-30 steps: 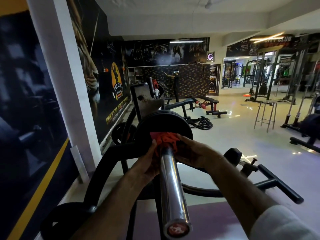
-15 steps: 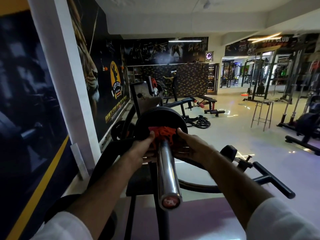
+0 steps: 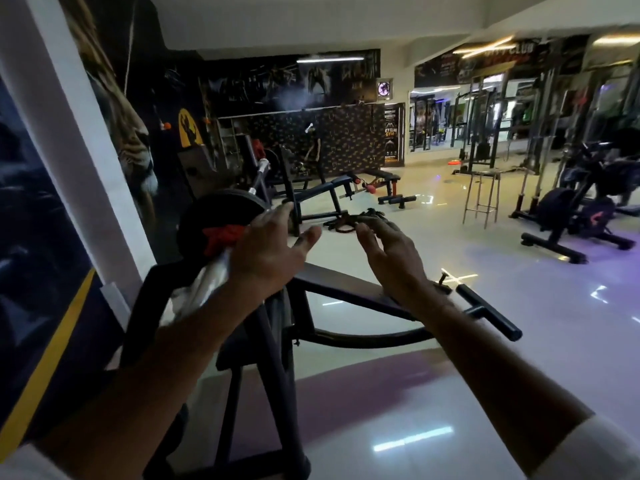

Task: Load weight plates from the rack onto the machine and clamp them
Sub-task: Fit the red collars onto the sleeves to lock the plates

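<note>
A black weight plate (image 3: 211, 216) sits on the machine's chrome sleeve (image 3: 204, 289), with a red clamp (image 3: 220, 237) pressed against its face. My left hand (image 3: 266, 254) hovers open just right of the clamp, fingers spread, holding nothing. My right hand (image 3: 391, 258) is also open and empty, farther right over the floor. Both hands are off the sleeve. The machine's black frame (image 3: 346, 292) runs beneath them, with a black handle bar (image 3: 488, 313) sticking out to the right.
A white pillar (image 3: 86, 161) and dark mural wall stand close on the left. Black benches (image 3: 332, 188), a metal stool (image 3: 481, 195) and exercise machines (image 3: 571, 216) fill the far floor. Glossy open floor lies to the right.
Both hands have let go of the red clamp and pulled away to the right, now open. The view has swung to the right, so the sleeve and plate sit farther left.
</note>
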